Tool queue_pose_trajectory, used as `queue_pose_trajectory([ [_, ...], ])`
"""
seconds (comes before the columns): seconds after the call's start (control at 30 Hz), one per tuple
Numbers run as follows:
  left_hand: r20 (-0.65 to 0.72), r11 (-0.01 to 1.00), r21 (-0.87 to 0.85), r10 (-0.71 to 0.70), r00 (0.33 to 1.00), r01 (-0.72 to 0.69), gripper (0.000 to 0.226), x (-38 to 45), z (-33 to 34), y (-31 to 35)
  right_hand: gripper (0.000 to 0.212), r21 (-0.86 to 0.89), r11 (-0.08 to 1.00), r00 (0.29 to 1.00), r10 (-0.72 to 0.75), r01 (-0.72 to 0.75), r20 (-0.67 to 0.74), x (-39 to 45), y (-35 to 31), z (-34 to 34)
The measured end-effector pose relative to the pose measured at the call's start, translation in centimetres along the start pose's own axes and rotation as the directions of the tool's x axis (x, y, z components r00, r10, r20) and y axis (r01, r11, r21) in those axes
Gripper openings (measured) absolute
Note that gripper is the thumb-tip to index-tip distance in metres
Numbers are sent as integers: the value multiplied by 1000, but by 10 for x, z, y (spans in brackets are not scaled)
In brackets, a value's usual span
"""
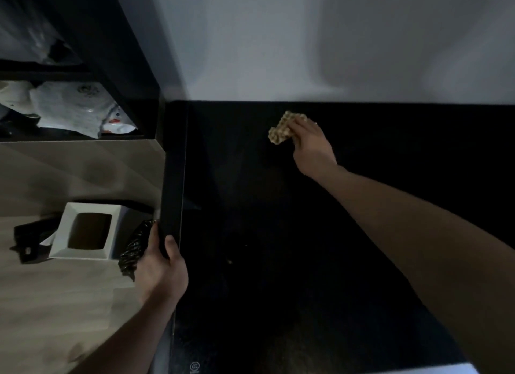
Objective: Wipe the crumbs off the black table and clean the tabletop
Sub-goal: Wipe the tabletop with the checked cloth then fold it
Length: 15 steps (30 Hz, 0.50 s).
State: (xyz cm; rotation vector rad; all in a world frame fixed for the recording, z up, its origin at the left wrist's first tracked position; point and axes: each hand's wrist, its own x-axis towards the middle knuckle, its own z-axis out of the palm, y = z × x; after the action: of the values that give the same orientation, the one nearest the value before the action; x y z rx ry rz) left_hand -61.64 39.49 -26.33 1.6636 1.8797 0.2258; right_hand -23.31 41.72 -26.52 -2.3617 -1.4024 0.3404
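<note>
Cloth (281,128) on table (278,206); bin (86,231) left, on floor (55,304).

The black table (278,220) stands against a pale wall and its top is dark and glossy. On it, near the far edge, lies a yellowish textured cloth (281,128), pressed under the right hand (309,142), and one small pale crumb (230,261) lies nearer the left side. The left hand (161,265) grips the left edge of the table.
</note>
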Motion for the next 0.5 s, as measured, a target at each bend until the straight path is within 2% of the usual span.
queue_pose_trajectory([
  [0.1, -7, 1000, 12, 19, 1000, -19, 52, 1, 2, -4, 59, -122, 987, 992, 113, -106, 56, 14, -15, 22],
  [0.13, -6, 1000, 17, 15, 1000, -15, 52, 1, 3, -5, 60, -139, 985, 993, 105, -98, 49, 10, -18, 27],
  [0.2, -11, 1000, 27, 16, 1000, -15, 51, 1, 3, -4, 57, -149, 989, 999, -10, 16, 44, -10, -23, 30],
  [0.27, -20, 1000, 29, 10, 1000, -10, 51, 0, 3, -3, 53, -103, 975, 977, -189, 199, 100, -47, -28, 30],
  [0.43, -51, 999, 45, 9, 999, -6, 52, -5, 4, -3, 53, 9, 846, 815, -516, 532, 264, -190, -38, 22],
  [0.5, -45, 999, 51, -5, 999, 8, 54, -5, 6, -4, 51, 47, 743, 693, -644, 668, 326, -257, -28, 17],
])
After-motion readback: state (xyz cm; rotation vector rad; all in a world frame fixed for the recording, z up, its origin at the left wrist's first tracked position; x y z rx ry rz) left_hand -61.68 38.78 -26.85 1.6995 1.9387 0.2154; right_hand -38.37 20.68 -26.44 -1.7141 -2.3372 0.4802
